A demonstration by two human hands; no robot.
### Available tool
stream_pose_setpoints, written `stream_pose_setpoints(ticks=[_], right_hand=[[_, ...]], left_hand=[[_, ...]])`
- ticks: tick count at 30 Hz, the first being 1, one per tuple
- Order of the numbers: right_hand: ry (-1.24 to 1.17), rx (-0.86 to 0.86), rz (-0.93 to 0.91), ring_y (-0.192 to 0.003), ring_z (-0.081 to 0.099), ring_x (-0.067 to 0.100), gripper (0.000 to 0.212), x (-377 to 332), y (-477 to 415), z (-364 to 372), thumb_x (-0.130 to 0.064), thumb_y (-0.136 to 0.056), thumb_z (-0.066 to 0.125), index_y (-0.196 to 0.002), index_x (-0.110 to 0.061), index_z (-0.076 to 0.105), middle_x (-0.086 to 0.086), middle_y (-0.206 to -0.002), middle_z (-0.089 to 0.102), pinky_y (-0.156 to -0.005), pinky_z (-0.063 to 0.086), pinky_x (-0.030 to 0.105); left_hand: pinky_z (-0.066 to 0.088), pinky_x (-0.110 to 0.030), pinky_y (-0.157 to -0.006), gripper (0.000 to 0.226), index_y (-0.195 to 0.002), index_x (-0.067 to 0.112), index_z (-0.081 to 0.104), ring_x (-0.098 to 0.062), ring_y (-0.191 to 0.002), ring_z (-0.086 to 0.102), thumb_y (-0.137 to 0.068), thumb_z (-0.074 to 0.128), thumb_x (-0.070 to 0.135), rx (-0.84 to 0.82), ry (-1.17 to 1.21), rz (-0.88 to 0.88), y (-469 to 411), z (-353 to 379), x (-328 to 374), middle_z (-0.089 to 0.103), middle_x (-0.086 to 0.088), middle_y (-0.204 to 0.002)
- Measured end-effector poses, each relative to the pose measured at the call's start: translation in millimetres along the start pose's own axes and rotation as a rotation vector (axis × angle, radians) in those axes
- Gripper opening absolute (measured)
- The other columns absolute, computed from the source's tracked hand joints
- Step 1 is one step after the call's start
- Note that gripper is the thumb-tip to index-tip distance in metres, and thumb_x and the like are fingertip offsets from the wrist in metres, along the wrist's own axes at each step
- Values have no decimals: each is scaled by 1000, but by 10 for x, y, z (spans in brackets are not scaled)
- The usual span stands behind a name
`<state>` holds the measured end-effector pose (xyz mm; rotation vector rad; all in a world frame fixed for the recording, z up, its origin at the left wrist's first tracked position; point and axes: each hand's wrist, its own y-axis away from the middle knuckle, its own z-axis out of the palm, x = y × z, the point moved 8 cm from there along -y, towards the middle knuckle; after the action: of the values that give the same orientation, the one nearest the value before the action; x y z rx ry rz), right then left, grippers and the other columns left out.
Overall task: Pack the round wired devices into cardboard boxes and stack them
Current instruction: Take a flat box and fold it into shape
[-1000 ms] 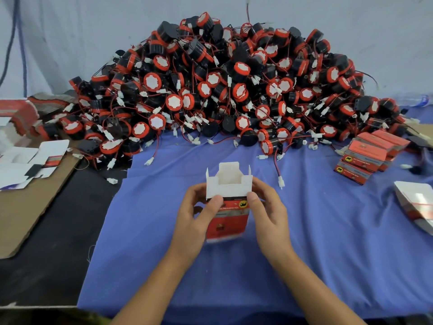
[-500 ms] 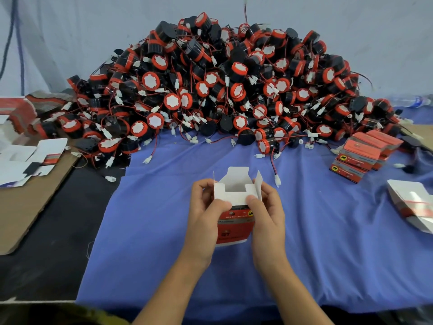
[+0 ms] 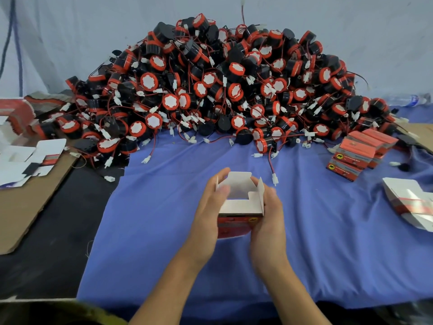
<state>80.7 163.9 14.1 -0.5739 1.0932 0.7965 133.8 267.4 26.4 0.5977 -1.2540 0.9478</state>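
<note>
A small red cardboard box (image 3: 236,207) with white inner flaps standing up sits between both hands above the blue cloth. My left hand (image 3: 207,214) grips its left side and my right hand (image 3: 269,216) grips its right side. The box's top is unfolded and nothing shows inside it. Behind it rises a big heap of round black-and-red wired devices (image 3: 215,90) with white plugs. A short stack of closed red boxes (image 3: 358,151) lies at the right.
Flat unfolded box blanks (image 3: 25,160) lie on brown cardboard (image 3: 28,207) at the left. More white blanks (image 3: 412,202) sit at the right edge. A loose white plug on a red wire (image 3: 274,178) lies just beyond the box. The blue cloth (image 3: 152,231) covers the table.
The box has tipped so its unfolded top faces me more, and both hands have slid further up its sides. The heap and stack have not moved.
</note>
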Motion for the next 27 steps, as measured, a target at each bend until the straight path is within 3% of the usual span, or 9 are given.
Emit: stream_pose_setpoints(ticks=[2, 4, 6, 8, 10, 15, 21, 25, 27], right_hand=[[35, 17, 41, -108, 70, 11, 46, 14, -19, -12, -65, -83, 49, -112, -40, 75, -8, -115, 76, -90, 51, 38], [86, 19, -12, -103, 68, 12, 39, -48, -35, 2, -59, -84, 51, -107, -38, 75, -9, -110, 75, -90, 53, 39], [98, -6, -64, -91, 66, 8, 27, -114, -39, 44, -45, -90, 52, -102, -33, 73, -8, -102, 74, -78, 53, 29], [103, -15, -92, -84, 65, 4, 20, -144, -38, 55, -32, -91, 54, -99, -32, 73, -8, -98, 74, -68, 51, 18], [112, -16, -117, -87, 65, 5, 21, -164, -30, 61, -22, -92, 56, -101, -32, 72, -7, -100, 74, -70, 52, 17], [190, 8, -155, -81, 58, 5, 46, -175, -28, 42, 1, -101, 47, -94, -38, 68, -14, -89, 67, -68, 47, 15], [174, -16, -128, -76, 54, 8, 16, -216, -10, 72, -20, -90, 51, -87, -25, 66, -7, -83, 63, -65, 45, 16], [142, -53, -117, -81, 60, 15, 30, -233, 14, 84, -38, -90, 45, -91, -19, 68, 4, -89, 70, -73, 47, 32], [151, -53, -137, -83, 63, 16, 35, -261, 34, 89, -48, -87, 51, -91, -19, 70, 6, -92, 72, -75, 47, 35]], left_hand=[[56, -38, -98, 63, -137, 48, 59, -18, -128, 63, -83, 47, 79, 10, 67, -72, -9, -36, -70, 62, 6, -143], [54, -41, -103, 54, -135, 51, 61, -17, -127, 63, -89, 44, 74, 58, 59, -77, -22, -55, -53, 63, 8, -142], [52, -41, -105, 42, -131, 50, 64, -16, -126, 63, -94, 50, 59, 87, 20, -32, -30, -64, -12, 66, 11, -137], [56, -33, -93, 37, -131, 46, 64, -15, -117, 67, -96, 53, 42, 61, 0, 1, -34, -47, 8, 69, 10, -130], [59, -29, -85, 37, -127, 43, 65, -18, -111, 70, -94, 54, 30, 63, -16, 5, -35, -45, 14, 70, 7, -125], [58, -26, -74, 31, -115, 33, 63, -17, -98, 71, -101, 49, 9, 80, -61, 21, -19, -25, 5, 71, 3, -113], [56, -25, -63, 13, -100, 18, 62, -12, -81, 66, -96, 51, 23, 50, 20, 34, 4, 23, 49, 66, 1, -92], [58, -32, -69, 43, -99, 16, 70, -19, -89, 71, -99, 45, 50, 51, 98, 19, 29, 16, 80, 73, -3, -96], [60, -34, -69, 46, -99, 16, 70, -18, -90, 72, -90, 54, 58, 56, 74, -3, 35, 21, 90, 74, -3, -98]])
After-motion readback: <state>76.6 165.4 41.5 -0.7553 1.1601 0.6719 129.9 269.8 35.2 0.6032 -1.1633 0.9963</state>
